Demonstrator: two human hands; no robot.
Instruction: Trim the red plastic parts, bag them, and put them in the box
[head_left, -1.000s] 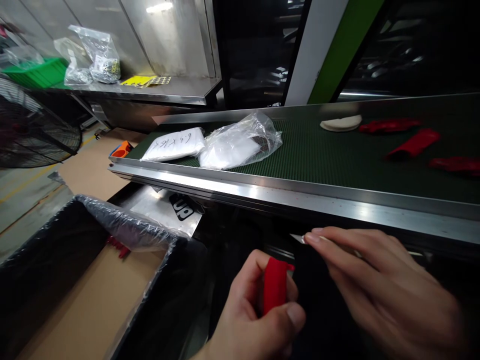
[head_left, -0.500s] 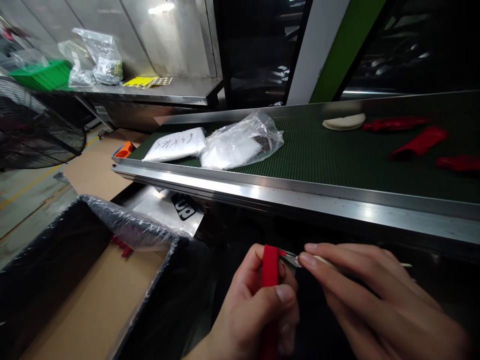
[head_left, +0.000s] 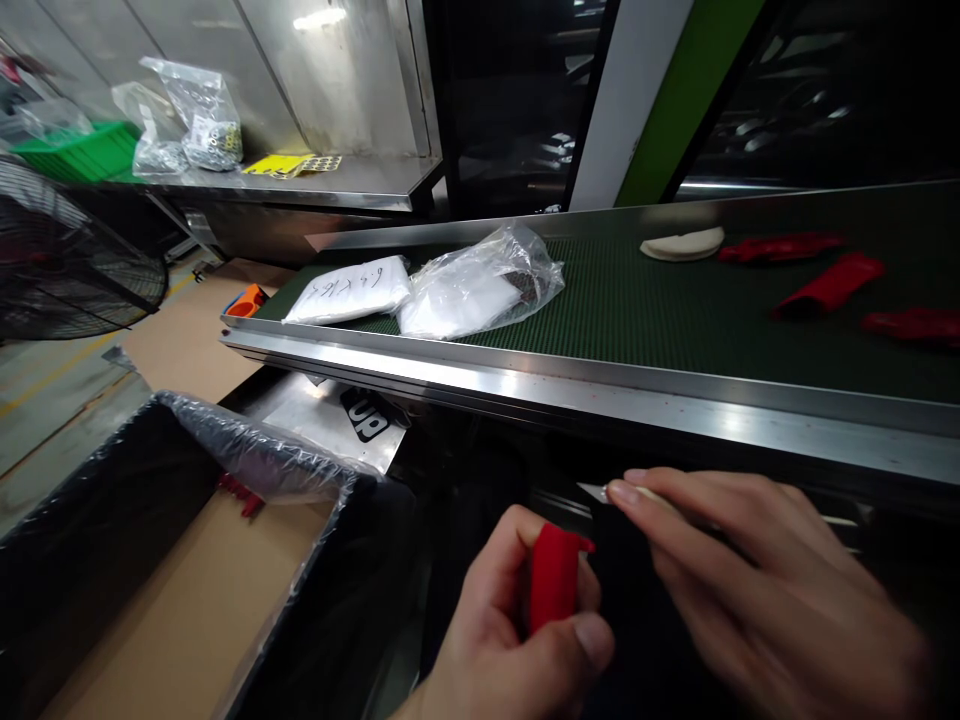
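My left hand (head_left: 525, 630) is closed around a red moulded part (head_left: 553, 580), with a small red nub sticking out to the right at its top. What the rest of the part looks like is hidden by my fingers. To the right, my right hand (head_left: 757, 570) pinches a craft knife (head_left: 596, 491) with a pale handle; its pointed blade faces left, apart from the red part. On the green conveyor belt (head_left: 607, 310) lie several more red parts (head_left: 832, 285) and a pale half-round piece (head_left: 682, 244).
White packets in clear plastic (head_left: 480, 290) lie on the belt's left side, inside the metal edge rail (head_left: 570, 392). Below left stands a box lined with black plastic (head_left: 300, 550), holding some red pieces (head_left: 241, 494). A fan (head_left: 67, 250) and steel shelf (head_left: 360, 188) are farther left.
The knife blade has come away from the red part, and my hands have moved apart. My left hand has lowered and turned the part slightly.
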